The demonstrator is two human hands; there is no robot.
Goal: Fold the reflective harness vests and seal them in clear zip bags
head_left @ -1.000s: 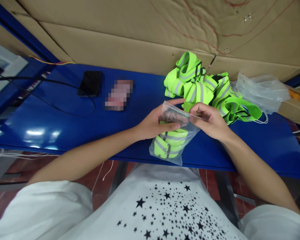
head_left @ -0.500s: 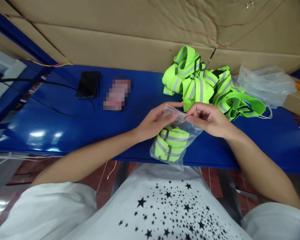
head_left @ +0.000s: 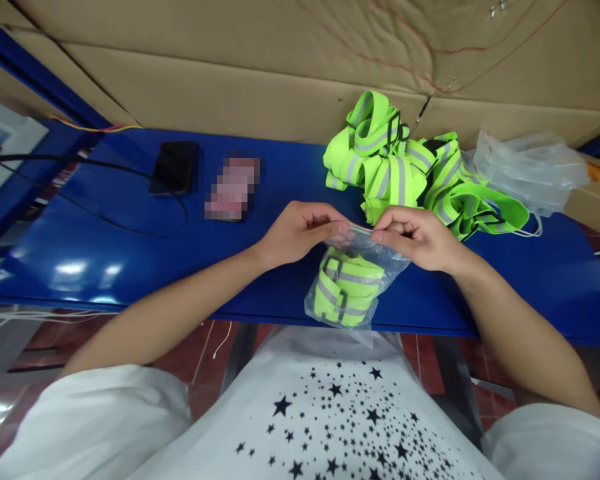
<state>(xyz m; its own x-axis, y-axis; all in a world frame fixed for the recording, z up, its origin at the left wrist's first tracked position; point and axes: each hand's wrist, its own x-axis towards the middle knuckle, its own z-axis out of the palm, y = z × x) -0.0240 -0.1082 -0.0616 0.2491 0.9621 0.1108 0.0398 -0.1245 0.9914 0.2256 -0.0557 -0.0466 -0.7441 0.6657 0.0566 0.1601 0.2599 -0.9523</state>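
A clear plastic bag [head_left: 367, 327] hangs from both hands at the table's front edge. Inside it lies a folded yellow-green strap [head_left: 350, 287] with grey reflective stripes and black buckles. My left hand [head_left: 307, 230] pinches the bag's top edge at its left part. On the right part of that edge, my right hand [head_left: 415, 237] is closed in a pinch with thumb and fingers. Just behind the hands is a heap of loose yellow-green straps [head_left: 403, 177].
On the blue table [head_left: 260, 267], a black box-like object [head_left: 174, 168] and a blurred-out flat object [head_left: 231, 189] lie at left, beside a black cable [head_left: 130, 170]. Clear plastic bags [head_left: 530, 170] lie at the right back. Brown cardboard [head_left: 205, 93] lines the rear.
My left hand has shifted left along the bag's top and its fingers have closed in on the edge. The bag with the folded strap has moved slightly right and down.
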